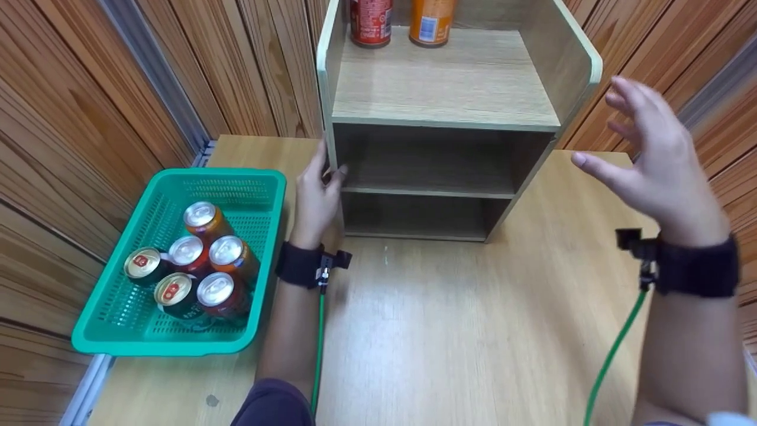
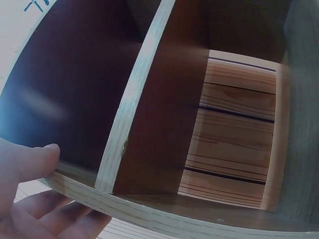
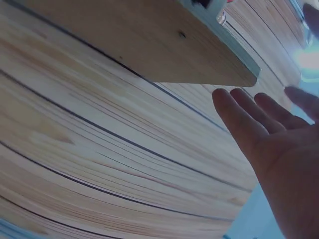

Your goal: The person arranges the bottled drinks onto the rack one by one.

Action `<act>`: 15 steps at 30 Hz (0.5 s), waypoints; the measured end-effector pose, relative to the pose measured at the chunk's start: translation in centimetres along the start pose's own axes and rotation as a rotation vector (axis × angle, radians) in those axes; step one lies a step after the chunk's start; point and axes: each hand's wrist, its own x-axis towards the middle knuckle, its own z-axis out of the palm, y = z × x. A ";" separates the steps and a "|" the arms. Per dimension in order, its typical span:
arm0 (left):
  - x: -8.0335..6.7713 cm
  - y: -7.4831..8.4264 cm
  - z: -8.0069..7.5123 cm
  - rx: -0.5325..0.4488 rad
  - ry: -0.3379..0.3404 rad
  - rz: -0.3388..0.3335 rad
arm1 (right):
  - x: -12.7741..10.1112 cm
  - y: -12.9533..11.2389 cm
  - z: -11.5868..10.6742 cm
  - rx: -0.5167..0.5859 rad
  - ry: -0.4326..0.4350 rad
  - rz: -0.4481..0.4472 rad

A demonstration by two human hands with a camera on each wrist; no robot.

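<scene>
A small light-wood shelf unit stands on the table in the head view. My left hand grips its left side panel, and in the left wrist view the thumb lies on the inner face with the fingers round the outside. Raised beside the unit's right panel, my right hand holds nothing; its fingers are spread and the thumb points toward the shelf. On the top board are a red can and an orange can, cut off by the frame's upper edge.
A green plastic basket sits left of my left forearm with several drink cans standing in it. Wood-panelled walls rise behind and at both sides. A green cable runs from each wrist strap.
</scene>
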 end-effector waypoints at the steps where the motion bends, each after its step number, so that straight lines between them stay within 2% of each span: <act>1: 0.0 -0.1 0.0 0.004 0.000 -0.004 | -0.3 0.3 0.4 0.036 0.012 0.019; 4: -0.2 -0.2 0.0 0.003 -0.004 -0.015 | -1.1 0.9 1.8 0.139 0.023 0.126; 7: -0.4 1.2 -0.3 -0.012 -0.002 -0.025 | -1.7 1.0 3.1 0.235 0.041 0.180; 11: -0.4 3.3 -0.7 -0.012 -0.003 -0.032 | -2.5 0.7 4.9 0.362 0.096 0.199; 15: -0.3 3.5 -0.8 -0.008 -0.003 -0.020 | -2.9 1.2 7.0 0.471 0.143 0.225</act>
